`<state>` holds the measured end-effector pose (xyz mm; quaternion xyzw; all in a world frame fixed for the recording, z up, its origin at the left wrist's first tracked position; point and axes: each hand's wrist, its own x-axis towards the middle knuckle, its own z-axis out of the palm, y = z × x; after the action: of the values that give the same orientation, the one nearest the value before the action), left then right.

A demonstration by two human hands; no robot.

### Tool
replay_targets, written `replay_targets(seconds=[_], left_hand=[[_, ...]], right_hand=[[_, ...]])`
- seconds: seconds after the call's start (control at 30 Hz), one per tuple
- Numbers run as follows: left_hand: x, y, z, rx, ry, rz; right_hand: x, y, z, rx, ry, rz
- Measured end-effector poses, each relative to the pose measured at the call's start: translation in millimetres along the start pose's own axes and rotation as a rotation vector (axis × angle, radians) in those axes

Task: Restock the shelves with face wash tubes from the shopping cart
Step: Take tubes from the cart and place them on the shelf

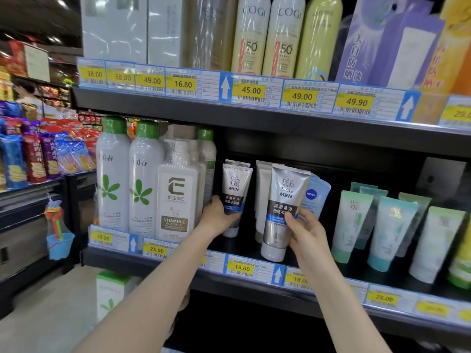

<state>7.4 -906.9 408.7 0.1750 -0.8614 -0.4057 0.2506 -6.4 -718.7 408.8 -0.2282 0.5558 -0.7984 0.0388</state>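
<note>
Silver tubes in both hands hide white tubes behind.

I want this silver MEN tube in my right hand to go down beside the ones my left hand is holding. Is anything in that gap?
Nothing visible blocks it. The bare black shelf lies open between the silver MEN tube in the right hand and the left hand's tubes; white tubes stand behind.

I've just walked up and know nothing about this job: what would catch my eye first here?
Two silver MEN face wash tubes on the middle shelf: the left hand grips the left tube, and the right hand holds the nearer tube at the shelf's front edge. Next, the yellow price tags along the shelf above, under tall COGI spray cans.
</note>
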Motion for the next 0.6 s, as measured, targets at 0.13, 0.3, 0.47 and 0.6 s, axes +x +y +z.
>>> replay_targets(seconds=[0.13,0.3,0.47,0.6], left_hand=[[-20.4,8.0,-10.9,0.037,0.020,0.068],[-60.4,4.1,-18.5,0.218,0.123,0.322],[-92.6,-11.9,-22.8,0.491,0.201,0.497],[-107.2,-34.9,-21.6,0.631,0.303,0.612]], right_hand=[[0.9,0.9,0.3,-0.016,0.023,-0.003],[3.0,2.9,1.0,-0.081,0.049,-0.007],[6.0,0.4,14.5,-0.163,0.038,-0.043],[8.0,1.0,33.9,-0.257,0.010,-0.070]])
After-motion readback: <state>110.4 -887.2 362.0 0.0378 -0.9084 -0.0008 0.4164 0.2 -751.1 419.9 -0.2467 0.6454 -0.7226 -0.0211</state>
